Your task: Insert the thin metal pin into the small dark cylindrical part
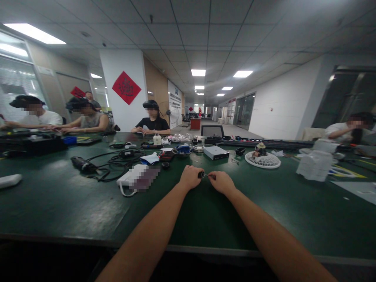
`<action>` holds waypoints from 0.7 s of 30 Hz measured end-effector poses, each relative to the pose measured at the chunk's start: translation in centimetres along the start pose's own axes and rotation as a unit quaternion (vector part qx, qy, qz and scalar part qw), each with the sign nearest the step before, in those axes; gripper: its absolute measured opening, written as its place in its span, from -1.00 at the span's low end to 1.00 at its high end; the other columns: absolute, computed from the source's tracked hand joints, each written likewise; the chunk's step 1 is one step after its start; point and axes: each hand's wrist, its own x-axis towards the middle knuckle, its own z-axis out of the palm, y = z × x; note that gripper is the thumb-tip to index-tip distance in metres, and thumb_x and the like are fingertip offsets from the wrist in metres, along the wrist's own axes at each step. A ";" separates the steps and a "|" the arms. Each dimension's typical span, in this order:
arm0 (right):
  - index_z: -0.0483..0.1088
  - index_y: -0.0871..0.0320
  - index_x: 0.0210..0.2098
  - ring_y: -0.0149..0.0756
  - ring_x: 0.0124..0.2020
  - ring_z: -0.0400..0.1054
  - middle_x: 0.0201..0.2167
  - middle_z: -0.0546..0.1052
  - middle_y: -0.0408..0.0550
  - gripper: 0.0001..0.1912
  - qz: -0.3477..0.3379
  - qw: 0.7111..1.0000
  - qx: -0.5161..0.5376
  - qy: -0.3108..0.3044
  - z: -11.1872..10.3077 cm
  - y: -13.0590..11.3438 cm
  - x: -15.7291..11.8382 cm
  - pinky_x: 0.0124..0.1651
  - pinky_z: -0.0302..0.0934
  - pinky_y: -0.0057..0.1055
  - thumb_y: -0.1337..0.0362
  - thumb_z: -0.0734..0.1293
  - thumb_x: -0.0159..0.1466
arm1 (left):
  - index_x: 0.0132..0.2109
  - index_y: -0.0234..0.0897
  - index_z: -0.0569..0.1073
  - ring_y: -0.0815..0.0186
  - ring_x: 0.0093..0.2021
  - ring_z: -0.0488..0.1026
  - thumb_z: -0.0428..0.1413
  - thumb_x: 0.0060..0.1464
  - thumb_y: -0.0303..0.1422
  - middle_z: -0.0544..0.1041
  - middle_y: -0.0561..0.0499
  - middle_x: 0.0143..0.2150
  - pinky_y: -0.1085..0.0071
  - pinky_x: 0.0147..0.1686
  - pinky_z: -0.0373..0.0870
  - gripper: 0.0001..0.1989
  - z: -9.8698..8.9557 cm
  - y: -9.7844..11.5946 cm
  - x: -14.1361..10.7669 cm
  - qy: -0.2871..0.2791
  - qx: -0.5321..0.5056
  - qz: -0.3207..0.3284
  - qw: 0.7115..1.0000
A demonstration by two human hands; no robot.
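Over the middle of the green table point(188, 219), my left hand point(190, 177) is closed around a small black cylindrical part point(201, 174) with a light ring at its end. Facing it, my right hand point(221, 181) pinches a thin metal rod point(206, 175), and its tip points at the open end of the black part. Whether the tip touches the part is too small to tell. Just beyond my hands lies a silver and black box-shaped device point(216, 152). The fingers hide most of both held things.
A white fan grille with a motor point(262, 159) stands right of my hands, near white plastic packaging point(315, 164). To the left lie a white case point(133, 175) and black cables point(107, 164). Several people sit around the table, one person point(151, 119) opposite.
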 end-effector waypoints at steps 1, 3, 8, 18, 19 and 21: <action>0.56 0.02 0.01 -0.15 -0.12 0.52 -0.11 0.64 0.00 -0.66 0.001 1.000 0.000 -0.003 0.1 0.0 0.1 -0.07 0.29 -0.35 0.16 0.24 0.37 | -0.01 -0.07 0.57 0.10 -0.03 0.50 0.13 0.07 -0.38 0.65 -0.03 -0.13 0.17 0.05 0.25 -0.68 0.0 -0.1 0.0 0.003 0.001 -0.002 1.000; 0.56 0.02 0.01 -0.17 -0.13 0.52 -0.11 0.65 -0.01 -0.67 -0.004 1.000 0.002 -0.010 0.2 0.1 0.1 -0.08 0.28 -0.37 0.16 0.24 0.36 | -0.02 -0.07 0.58 0.09 -0.03 0.50 0.13 0.07 -0.39 0.64 -0.04 -0.14 0.17 0.05 0.25 -0.68 0.0 -0.1 0.0 0.009 0.003 -0.008 1.000; 0.57 0.01 0.02 -0.23 -0.13 0.52 -0.12 0.65 -0.05 -0.67 -0.041 0.999 0.017 -0.028 0.0 0.3 0.0 -0.08 0.26 -0.43 0.18 0.25 0.36 | 0.02 -0.11 0.56 0.08 -0.05 0.50 0.10 0.10 -0.39 0.62 -0.10 -0.14 0.18 0.02 0.25 -0.67 0.1 -0.2 0.1 0.029 0.010 -0.032 0.999; 0.55 -0.02 0.04 -0.20 -0.13 0.51 -0.12 0.65 -0.05 -0.66 -0.048 0.999 0.005 -0.018 -0.4 -0.4 -0.4 -0.06 0.26 -0.40 0.17 0.24 0.37 | -0.02 -0.08 0.58 0.09 -0.05 0.50 0.09 0.09 -0.41 0.65 -0.04 -0.16 0.17 0.02 0.24 -0.68 0.3 -0.1 0.1 0.014 0.010 -0.007 1.000; 0.55 -0.02 0.05 -0.19 -0.12 0.51 -0.11 0.65 -0.04 -0.65 -0.042 0.999 0.002 -0.012 -0.4 -0.5 -0.4 -0.06 0.26 -0.39 0.16 0.23 0.38 | -0.02 -0.08 0.58 0.09 -0.05 0.49 0.09 0.09 -0.41 0.65 -0.04 -0.15 0.17 0.02 0.23 -0.68 0.3 -0.1 0.1 0.012 0.010 -0.005 1.000; 0.54 -0.02 0.06 -0.17 -0.10 0.51 -0.10 0.64 -0.03 -0.64 -0.029 1.000 -0.004 -0.003 -0.4 -0.7 -0.4 -0.05 0.26 -0.37 0.14 0.21 0.39 | -0.01 -0.07 0.58 0.09 -0.04 0.49 0.09 0.10 -0.40 0.65 -0.05 -0.14 0.17 0.03 0.23 -0.67 0.2 -0.1 0.0 0.009 0.009 -0.002 1.000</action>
